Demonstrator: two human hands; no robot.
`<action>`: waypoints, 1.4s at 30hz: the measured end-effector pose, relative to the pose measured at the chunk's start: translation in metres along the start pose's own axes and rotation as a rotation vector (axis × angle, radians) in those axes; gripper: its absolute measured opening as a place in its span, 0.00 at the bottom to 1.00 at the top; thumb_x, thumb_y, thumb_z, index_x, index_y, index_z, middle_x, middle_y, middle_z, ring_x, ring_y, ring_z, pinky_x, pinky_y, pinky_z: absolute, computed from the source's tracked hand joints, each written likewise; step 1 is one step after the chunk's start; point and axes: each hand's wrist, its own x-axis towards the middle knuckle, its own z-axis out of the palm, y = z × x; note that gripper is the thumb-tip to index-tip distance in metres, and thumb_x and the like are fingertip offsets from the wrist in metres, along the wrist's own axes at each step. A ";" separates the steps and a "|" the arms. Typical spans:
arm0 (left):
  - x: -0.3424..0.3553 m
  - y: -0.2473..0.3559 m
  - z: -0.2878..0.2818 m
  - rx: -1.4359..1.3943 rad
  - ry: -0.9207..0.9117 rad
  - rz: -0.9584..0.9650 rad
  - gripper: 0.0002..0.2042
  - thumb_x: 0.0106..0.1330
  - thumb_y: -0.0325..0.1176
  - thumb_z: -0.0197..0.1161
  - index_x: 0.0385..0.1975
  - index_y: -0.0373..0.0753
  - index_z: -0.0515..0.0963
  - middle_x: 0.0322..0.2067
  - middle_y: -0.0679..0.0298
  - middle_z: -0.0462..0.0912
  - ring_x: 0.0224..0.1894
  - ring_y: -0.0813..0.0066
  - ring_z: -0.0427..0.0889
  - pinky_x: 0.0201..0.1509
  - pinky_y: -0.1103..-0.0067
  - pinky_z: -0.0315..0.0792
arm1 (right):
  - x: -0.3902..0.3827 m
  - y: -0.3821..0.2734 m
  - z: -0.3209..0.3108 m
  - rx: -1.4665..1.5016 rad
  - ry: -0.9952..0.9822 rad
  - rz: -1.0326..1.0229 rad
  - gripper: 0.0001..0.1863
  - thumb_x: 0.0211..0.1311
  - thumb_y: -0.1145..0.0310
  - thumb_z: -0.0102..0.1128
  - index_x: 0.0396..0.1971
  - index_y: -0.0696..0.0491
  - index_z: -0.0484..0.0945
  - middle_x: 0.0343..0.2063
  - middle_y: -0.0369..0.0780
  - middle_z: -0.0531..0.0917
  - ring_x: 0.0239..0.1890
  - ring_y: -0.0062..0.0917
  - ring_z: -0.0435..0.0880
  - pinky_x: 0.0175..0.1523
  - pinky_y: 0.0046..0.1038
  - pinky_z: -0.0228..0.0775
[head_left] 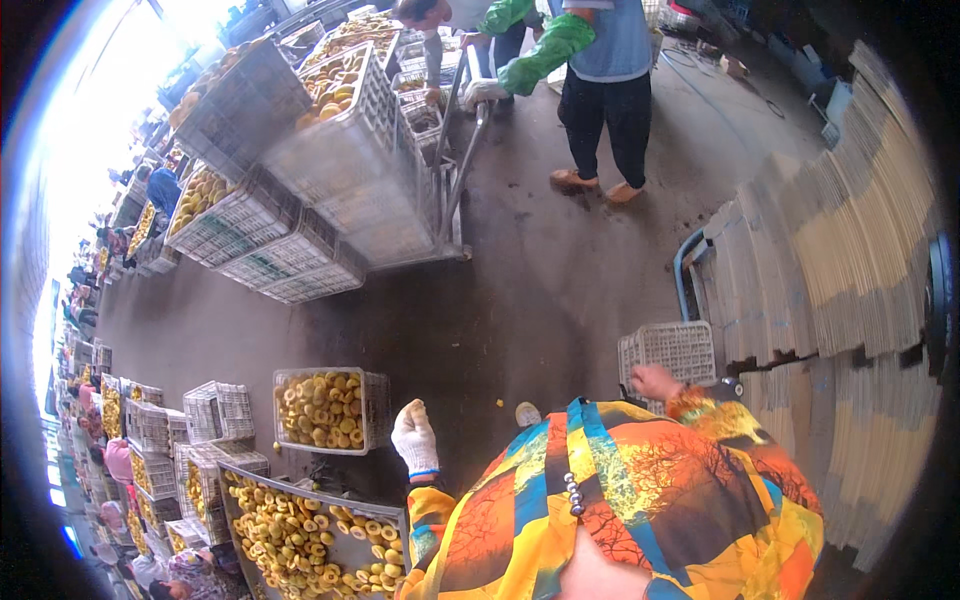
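My left hand (414,438), in a white knit glove with a blue cuff, hangs closed beside a crate of fruit, with nothing visible in it. That white plastic crate (378,412) stands on the floor, filled with halved yellow fruit (320,408), their centres hollow, like peaches. My right hand (657,382) is bare and curls at the near rim of another white plastic crate (672,345), by my right side. Mostly bare lattice shows inside that one. Below my left hand is a metal-edged table (395,512) with many more fruit halves (290,525) spread on it.
Stacked white crates of fruit (340,190) stand far left beside a metal-handled trolley (468,160). A person in green sleeves (605,90) is near it; another bends behind. Tall cardboard stacks (850,240) and a blue metal frame (682,270) line the right. More crates (215,410) stand left.
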 end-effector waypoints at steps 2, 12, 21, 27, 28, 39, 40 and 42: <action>0.030 0.004 0.026 0.005 -0.036 0.038 0.16 0.61 0.42 0.58 0.33 0.32 0.79 0.27 0.58 0.82 0.30 0.74 0.80 0.38 0.79 0.72 | -0.008 0.056 0.020 -0.033 0.105 0.184 0.13 0.52 0.63 0.50 0.30 0.56 0.75 0.26 0.47 0.79 0.31 0.45 0.77 0.37 0.41 0.69; 0.137 0.106 0.173 0.015 -0.163 0.266 0.15 0.61 0.40 0.59 0.32 0.32 0.78 0.29 0.58 0.82 0.32 0.72 0.80 0.40 0.80 0.72 | 0.034 0.192 -0.008 0.064 0.171 0.379 0.09 0.52 0.70 0.51 0.30 0.59 0.76 0.23 0.50 0.79 0.25 0.37 0.81 0.31 0.33 0.73; 0.156 0.106 0.256 -0.019 0.008 0.001 0.15 0.60 0.37 0.61 0.37 0.30 0.77 0.32 0.58 0.82 0.33 0.76 0.79 0.42 0.80 0.72 | 0.269 0.168 -0.134 0.030 -0.004 0.037 0.14 0.51 0.63 0.55 0.34 0.57 0.76 0.26 0.47 0.81 0.28 0.37 0.80 0.38 0.35 0.72; 0.214 0.076 0.275 0.108 0.105 0.104 0.17 0.57 0.39 0.63 0.39 0.30 0.76 0.38 0.55 0.80 0.40 0.71 0.79 0.46 0.78 0.71 | 0.379 0.123 -0.181 -0.099 -0.062 -0.148 0.14 0.51 0.61 0.55 0.32 0.56 0.75 0.30 0.48 0.80 0.35 0.45 0.77 0.40 0.40 0.69; 0.230 0.091 0.272 0.046 0.122 0.054 0.19 0.56 0.40 0.63 0.40 0.31 0.76 0.39 0.55 0.79 0.41 0.70 0.79 0.47 0.78 0.71 | 0.396 0.121 -0.186 -0.089 -0.055 -0.177 0.14 0.51 0.61 0.55 0.31 0.56 0.75 0.30 0.48 0.80 0.34 0.45 0.77 0.40 0.41 0.69; 0.491 0.177 0.212 0.402 0.417 0.270 0.24 0.59 0.37 0.56 0.54 0.34 0.66 0.22 0.61 0.77 0.24 0.74 0.74 0.31 0.77 0.70 | 0.425 0.185 -0.164 -0.237 -0.443 -0.026 0.18 0.50 0.56 0.56 0.37 0.53 0.78 0.32 0.47 0.81 0.38 0.41 0.79 0.44 0.37 0.71; 0.500 0.191 0.198 0.307 0.434 0.159 0.25 0.59 0.38 0.57 0.55 0.34 0.64 0.20 0.64 0.75 0.20 0.79 0.70 0.26 0.78 0.68 | 0.437 0.196 -0.164 -0.239 -0.455 -0.046 0.18 0.50 0.56 0.57 0.36 0.53 0.78 0.33 0.47 0.81 0.38 0.41 0.79 0.44 0.37 0.71; 0.536 0.163 0.168 0.424 0.564 0.064 0.27 0.58 0.39 0.58 0.56 0.33 0.63 0.21 0.66 0.75 0.19 0.83 0.70 0.22 0.82 0.66 | 0.456 0.213 -0.171 -0.227 -0.439 0.021 0.18 0.49 0.56 0.57 0.36 0.53 0.78 0.33 0.47 0.81 0.37 0.41 0.79 0.44 0.36 0.71</action>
